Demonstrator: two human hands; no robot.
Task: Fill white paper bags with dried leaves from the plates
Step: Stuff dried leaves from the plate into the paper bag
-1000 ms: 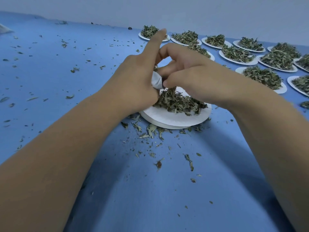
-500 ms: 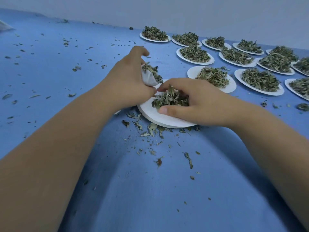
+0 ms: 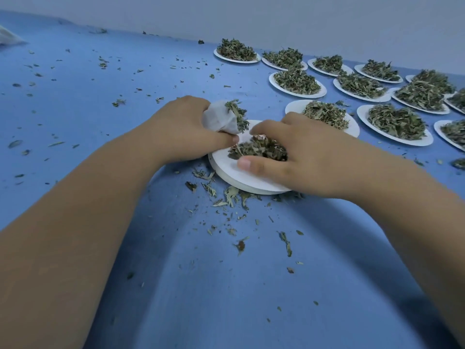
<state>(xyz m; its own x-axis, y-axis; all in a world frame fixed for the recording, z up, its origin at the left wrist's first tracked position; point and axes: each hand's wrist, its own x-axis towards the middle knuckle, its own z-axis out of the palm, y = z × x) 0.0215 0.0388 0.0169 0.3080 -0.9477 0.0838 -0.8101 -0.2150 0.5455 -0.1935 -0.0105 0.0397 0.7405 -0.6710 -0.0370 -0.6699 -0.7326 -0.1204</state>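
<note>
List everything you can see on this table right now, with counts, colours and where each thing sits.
paper bag: one, white, leaves at its mouth, over the near plate's far edge
near plate: one, white, table centre
leaf pile: one, green-brown, on the near plate
far plates: at least ten, white, heaped with leaves, far right, some cut off
loose leaf bits: many, green-brown, scattered across the table
table cover: one, blue
wall: grey, behind
white object: one, far left edge, cannot tell what
left hand: grips the paper bag
right hand: curled round the leaf pile
</note>
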